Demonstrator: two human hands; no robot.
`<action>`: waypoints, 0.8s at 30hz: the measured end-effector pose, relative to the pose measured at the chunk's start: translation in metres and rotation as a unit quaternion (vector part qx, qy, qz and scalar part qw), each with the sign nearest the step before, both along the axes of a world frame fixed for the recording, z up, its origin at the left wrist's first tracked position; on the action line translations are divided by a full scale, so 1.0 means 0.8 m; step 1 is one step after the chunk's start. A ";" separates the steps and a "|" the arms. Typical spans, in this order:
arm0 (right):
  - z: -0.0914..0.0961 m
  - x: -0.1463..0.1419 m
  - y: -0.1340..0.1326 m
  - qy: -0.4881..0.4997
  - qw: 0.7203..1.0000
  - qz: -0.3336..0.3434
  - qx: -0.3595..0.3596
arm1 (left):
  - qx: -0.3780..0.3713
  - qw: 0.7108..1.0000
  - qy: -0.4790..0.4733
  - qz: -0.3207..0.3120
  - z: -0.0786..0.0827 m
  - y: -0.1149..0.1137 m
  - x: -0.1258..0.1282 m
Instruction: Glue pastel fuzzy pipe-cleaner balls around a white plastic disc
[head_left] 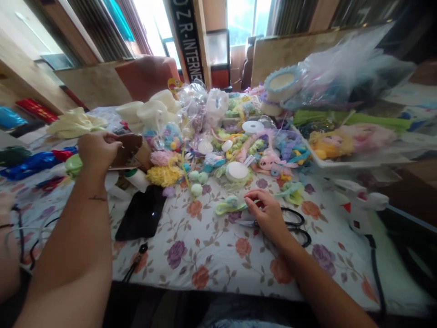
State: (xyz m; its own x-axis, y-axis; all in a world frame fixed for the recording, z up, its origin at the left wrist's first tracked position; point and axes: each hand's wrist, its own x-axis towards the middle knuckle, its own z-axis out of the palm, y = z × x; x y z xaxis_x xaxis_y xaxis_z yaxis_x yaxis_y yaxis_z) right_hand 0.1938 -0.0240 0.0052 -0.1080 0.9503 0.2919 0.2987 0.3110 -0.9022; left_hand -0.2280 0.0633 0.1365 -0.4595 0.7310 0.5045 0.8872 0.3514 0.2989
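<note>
My left hand [99, 149] reaches over the left side, fingers pressed together at the rim of a small brown open box [134, 150]; whatever they pinch is too small to make out. My right hand [268, 213] rests low over the table, its fingers curled together beside a light green ribbon piece [229, 207] with a small pompom on it. I cannot tell whether the fingertips hold the ribbon. Partly under this hand lie black-handled scissors [300, 237], blades pointing left. Another green ribbon bow [292, 193] lies just beyond the hand.
A black phone [141, 214] and a thread spool [135, 179] lie near my left forearm. Pompoms, yarn and doll trims [273, 161] heap at the back. On the right stand a white tray [348, 163] of doll heads and a corded glue gun [358, 205]. Another person's arm [8, 246] shows at left.
</note>
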 end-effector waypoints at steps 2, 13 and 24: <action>-0.001 0.001 0.002 0.001 1.000 -0.010 0.001 | 0.025 0.999 0.026 0.005 0.004 -0.007 0.010; -0.016 0.005 0.016 -0.016 0.997 -0.074 0.024 | -0.006 0.962 -0.043 -0.268 -0.026 -0.047 0.194; -0.022 -0.002 0.013 -0.083 0.993 -0.037 0.072 | -0.214 0.851 -0.121 -0.464 -0.131 -0.072 0.295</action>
State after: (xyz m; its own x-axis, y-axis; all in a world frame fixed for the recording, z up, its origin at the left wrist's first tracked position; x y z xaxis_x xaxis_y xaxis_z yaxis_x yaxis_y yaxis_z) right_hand 0.1923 -0.0138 -0.0125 -0.0967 0.9070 0.4098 0.4662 0.4051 -0.7865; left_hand 0.0084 0.0060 0.0319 0.3630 0.9289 0.0735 0.7730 -0.3443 0.5329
